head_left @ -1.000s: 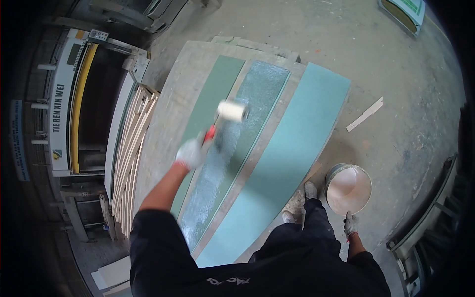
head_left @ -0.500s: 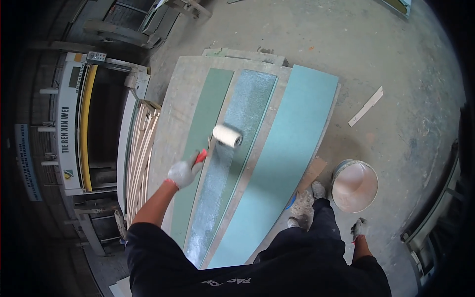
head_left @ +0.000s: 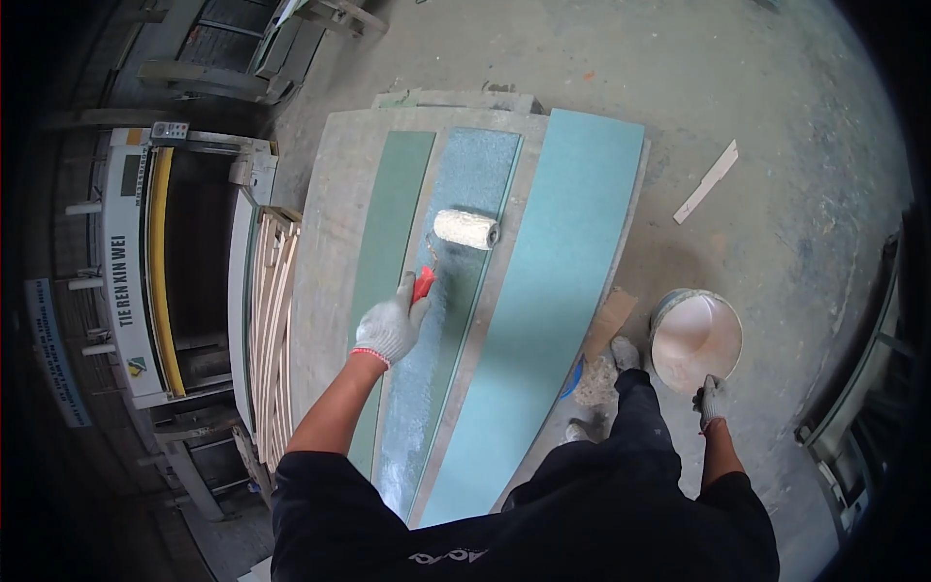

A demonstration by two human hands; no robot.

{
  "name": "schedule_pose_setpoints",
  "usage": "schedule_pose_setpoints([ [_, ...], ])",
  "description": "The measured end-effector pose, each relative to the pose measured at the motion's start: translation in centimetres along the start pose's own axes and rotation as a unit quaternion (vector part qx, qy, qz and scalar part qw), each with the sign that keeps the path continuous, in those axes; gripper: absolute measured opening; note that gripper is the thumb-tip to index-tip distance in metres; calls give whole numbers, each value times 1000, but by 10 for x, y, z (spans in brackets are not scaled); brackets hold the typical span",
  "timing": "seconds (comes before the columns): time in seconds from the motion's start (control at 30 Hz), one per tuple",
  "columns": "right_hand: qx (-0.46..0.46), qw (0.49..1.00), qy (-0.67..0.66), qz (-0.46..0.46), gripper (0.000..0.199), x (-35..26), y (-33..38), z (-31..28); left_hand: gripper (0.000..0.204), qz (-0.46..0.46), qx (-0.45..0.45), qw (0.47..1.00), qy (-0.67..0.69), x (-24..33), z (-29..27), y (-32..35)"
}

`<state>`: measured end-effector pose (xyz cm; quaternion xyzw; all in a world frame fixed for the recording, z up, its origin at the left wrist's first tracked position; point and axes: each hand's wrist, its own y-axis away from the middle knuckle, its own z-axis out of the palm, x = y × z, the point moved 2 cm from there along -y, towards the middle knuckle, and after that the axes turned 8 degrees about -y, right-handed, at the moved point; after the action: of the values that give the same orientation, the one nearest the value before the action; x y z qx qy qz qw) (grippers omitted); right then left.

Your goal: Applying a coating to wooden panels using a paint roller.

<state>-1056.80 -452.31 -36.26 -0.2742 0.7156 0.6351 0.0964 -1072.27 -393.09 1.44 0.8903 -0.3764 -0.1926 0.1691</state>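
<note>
Head view: left hand (head_left: 388,330), in a white knit glove with a red cuff, is clenched around the red handle of a paint roller (head_left: 465,230). The roller sleeve is white and fuzzy, lying crosswise on the middle strip (head_left: 456,291), about a third of the way down from the far edge of the grey board (head_left: 325,242) that carries the strips. Middle strip looks wet and speckled, a glossy blue-grey sheen running its full length toward the near edge. Dark green strip (head_left: 393,204) lies just beside it on the left, matte; the wide light teal strip (head_left: 553,281) lies on the right, reaching the board's right edge. Right hand (head_left: 711,400), also gloved, hangs beside a round bucket (head_left: 694,338) of pale pinkish-white liquid on the concrete floor (head_left: 776,145); whether it touches the rim, and whether the fingers are closed, cannot tell. The person's dark shirt hides the near ends of all three strips.
</note>
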Motion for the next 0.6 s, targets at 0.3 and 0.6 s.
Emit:
schedule_pose_setpoints([
  [0.3, -50, 998, 17, -25, 36, 14, 19, 25, 50, 29, 108, 992, 49, 48, -38, -121],
  [0.6, -42, 999, -27, -4, 31, 75, 37, -16, 59, -18, -7, 1000, 8, -34, 70, 121],
])
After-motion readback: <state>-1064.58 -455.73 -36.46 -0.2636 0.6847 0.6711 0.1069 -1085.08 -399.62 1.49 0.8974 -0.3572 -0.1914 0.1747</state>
